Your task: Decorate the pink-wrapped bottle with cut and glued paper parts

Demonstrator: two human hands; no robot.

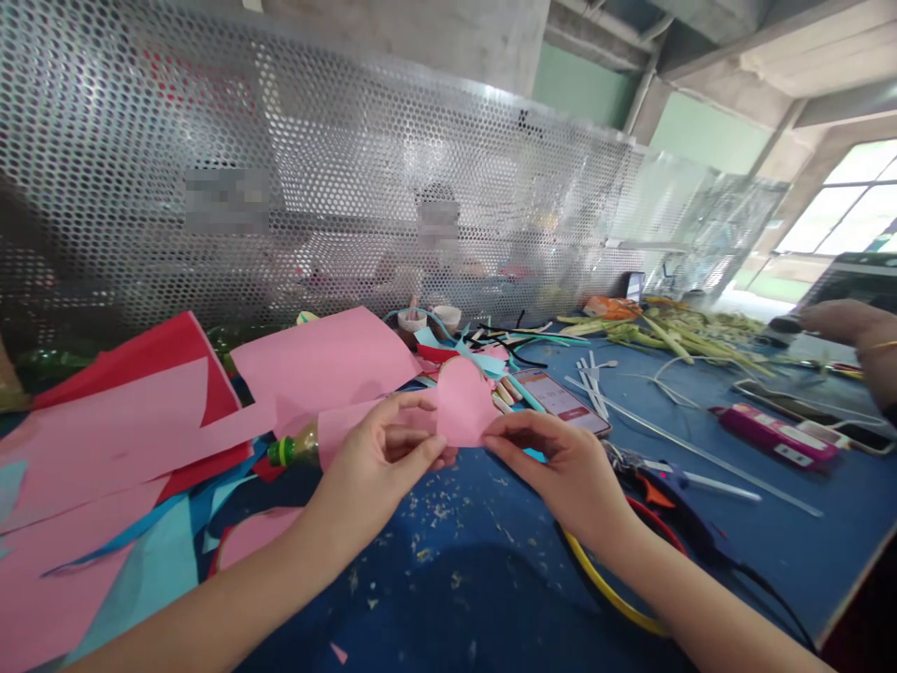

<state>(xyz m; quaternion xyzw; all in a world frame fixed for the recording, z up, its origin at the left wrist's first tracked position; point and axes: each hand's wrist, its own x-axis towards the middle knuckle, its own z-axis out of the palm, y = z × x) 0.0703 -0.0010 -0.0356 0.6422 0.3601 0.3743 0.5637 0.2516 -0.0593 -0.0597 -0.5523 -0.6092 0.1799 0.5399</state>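
Observation:
A small pink paper cutout (462,407) with a rounded top is held up over the blue table. My left hand (399,439) pinches its lower left edge between thumb and fingers. On the other side, my right hand (553,453) grips the lower right corner with thumb and forefinger. Behind my left hand lies a plastic bottle (301,446) with a green cap, partly covered by pink paper. A phone (561,402) with a lit screen rests beyond my right hand. Close to my right wrist is a blue glue gun (673,509) with an orange trigger.
Pink sheets (133,430) and red and light blue paper spread over the left side. A magenta power strip (777,436) and cables lie right, near another person's hand (851,322). A perforated metal screen (336,187) stands behind. A yellow hoop (609,589) lies under my right forearm.

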